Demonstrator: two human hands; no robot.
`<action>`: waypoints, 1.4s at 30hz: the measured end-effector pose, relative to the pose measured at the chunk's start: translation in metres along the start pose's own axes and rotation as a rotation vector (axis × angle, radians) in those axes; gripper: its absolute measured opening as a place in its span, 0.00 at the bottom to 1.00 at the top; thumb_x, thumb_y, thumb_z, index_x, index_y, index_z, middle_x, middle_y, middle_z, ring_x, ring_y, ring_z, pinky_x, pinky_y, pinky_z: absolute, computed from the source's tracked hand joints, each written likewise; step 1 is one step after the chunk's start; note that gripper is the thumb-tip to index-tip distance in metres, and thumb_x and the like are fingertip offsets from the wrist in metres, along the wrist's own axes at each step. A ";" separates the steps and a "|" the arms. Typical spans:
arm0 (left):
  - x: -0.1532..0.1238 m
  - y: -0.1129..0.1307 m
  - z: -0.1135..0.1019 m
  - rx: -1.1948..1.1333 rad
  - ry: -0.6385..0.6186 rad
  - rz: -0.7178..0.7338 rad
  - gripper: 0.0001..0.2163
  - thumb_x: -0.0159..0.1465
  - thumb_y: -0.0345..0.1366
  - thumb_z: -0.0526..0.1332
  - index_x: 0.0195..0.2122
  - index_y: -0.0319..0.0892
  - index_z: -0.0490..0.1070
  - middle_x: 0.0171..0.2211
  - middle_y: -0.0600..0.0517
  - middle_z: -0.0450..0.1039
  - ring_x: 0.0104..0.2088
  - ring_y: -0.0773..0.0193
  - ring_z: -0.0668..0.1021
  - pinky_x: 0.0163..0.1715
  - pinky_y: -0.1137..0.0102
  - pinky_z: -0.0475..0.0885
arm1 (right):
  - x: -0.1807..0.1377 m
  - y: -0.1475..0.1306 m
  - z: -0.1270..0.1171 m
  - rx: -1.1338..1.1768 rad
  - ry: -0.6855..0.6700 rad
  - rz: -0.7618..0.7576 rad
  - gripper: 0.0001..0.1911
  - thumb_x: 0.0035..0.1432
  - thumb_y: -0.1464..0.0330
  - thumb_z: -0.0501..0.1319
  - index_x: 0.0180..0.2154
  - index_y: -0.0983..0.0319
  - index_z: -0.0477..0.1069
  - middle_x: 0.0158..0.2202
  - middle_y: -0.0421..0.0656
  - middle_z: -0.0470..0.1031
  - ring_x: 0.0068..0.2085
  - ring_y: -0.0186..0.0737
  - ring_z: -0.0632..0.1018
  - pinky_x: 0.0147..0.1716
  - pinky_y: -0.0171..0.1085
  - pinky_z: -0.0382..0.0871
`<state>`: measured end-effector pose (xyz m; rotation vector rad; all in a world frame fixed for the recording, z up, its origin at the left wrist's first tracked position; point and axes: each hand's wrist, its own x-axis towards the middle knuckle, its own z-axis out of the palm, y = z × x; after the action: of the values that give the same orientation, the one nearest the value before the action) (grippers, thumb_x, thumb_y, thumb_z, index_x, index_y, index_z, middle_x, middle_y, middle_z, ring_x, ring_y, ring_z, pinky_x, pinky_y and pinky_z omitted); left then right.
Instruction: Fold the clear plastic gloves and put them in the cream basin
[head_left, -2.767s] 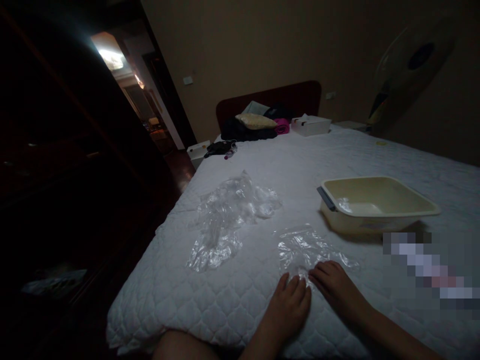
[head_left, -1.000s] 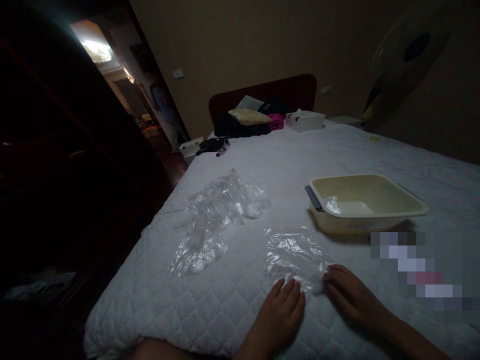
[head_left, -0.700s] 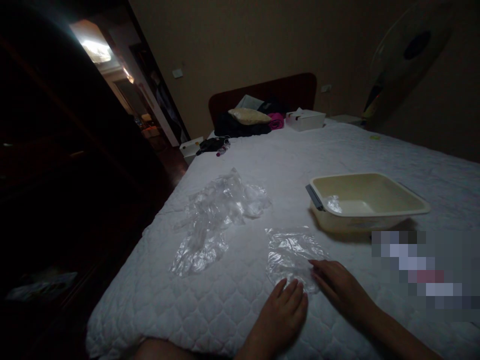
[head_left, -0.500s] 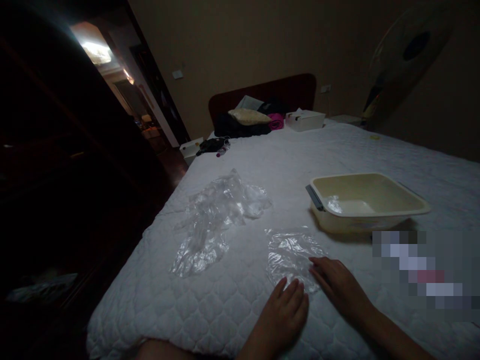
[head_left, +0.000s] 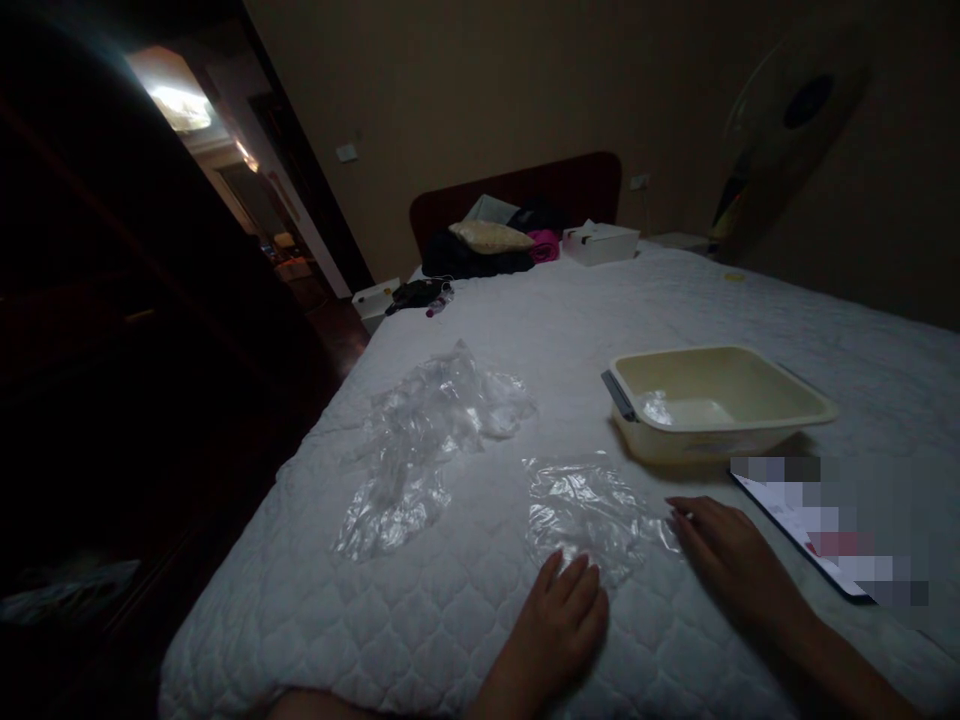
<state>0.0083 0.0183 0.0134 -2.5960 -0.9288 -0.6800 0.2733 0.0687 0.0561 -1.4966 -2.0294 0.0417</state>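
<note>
A clear plastic bag point(head_left: 577, 505) lies spread on the white quilted bed cover, its right side drawn out towards my right hand. My left hand point(head_left: 562, 615) rests flat at the bag's lower edge, fingers a little apart and holding nothing. At the bag's right edge, my right hand point(head_left: 731, 550) has its thumb and fingers together in a pinch on the thin plastic. To the left lies a crumpled heap of clear plastic bags point(head_left: 435, 420). Beyond my right hand stands a cream rectangular basin point(head_left: 697, 445) with grey handles and a bit of clear plastic inside.
A flat, dark-edged device point(head_left: 795, 530), its face pixelated, lies right of my right hand. Farther back are a white box point(head_left: 600, 245), a cushion point(head_left: 491, 237), dark cloth and a pink roll point(head_left: 544, 246) by the headboard point(head_left: 577, 180). A standing fan point(head_left: 802, 110) is at the right.
My right hand has moved to the right, and the bag's right edge now reaches farther that way. My left hand stays at the lower edge. The view has shifted slightly.
</note>
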 end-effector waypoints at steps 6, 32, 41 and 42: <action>0.015 0.002 -0.013 0.011 -0.066 0.045 0.14 0.64 0.32 0.51 0.51 0.39 0.65 0.56 0.47 0.62 0.59 0.56 0.61 0.58 0.56 0.55 | -0.016 0.032 -0.010 0.052 -0.102 0.064 0.15 0.61 0.62 0.50 0.41 0.60 0.71 0.40 0.46 0.75 0.41 0.45 0.75 0.42 0.43 0.69; 0.021 0.001 -0.020 -0.049 -0.213 0.044 0.19 0.66 0.39 0.46 0.56 0.37 0.59 0.58 0.46 0.59 0.60 0.55 0.57 0.59 0.56 0.49 | 0.036 -0.022 0.013 1.001 -0.341 0.579 0.23 0.45 0.49 0.62 0.35 0.60 0.65 0.24 0.38 0.69 0.25 0.35 0.71 0.24 0.34 0.64; 0.020 0.001 -0.023 -0.022 -0.200 0.067 0.19 0.66 0.39 0.46 0.55 0.37 0.60 0.61 0.46 0.53 0.61 0.53 0.56 0.59 0.57 0.51 | 0.038 -0.037 0.022 0.830 -0.289 0.406 0.19 0.52 0.53 0.56 0.40 0.59 0.67 0.36 0.45 0.74 0.28 0.38 0.75 0.32 0.38 0.69; 0.021 0.001 -0.024 -0.025 -0.202 0.067 0.19 0.66 0.39 0.46 0.55 0.36 0.60 0.61 0.45 0.53 0.61 0.53 0.56 0.58 0.57 0.52 | 0.037 -0.037 0.023 0.783 -0.286 0.370 0.18 0.53 0.55 0.55 0.41 0.59 0.67 0.37 0.45 0.75 0.29 0.38 0.75 0.32 0.38 0.69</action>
<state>0.0147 0.0181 0.0444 -2.7430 -0.8904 -0.4203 0.2242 0.0949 0.0672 -1.3457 -1.5927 1.1154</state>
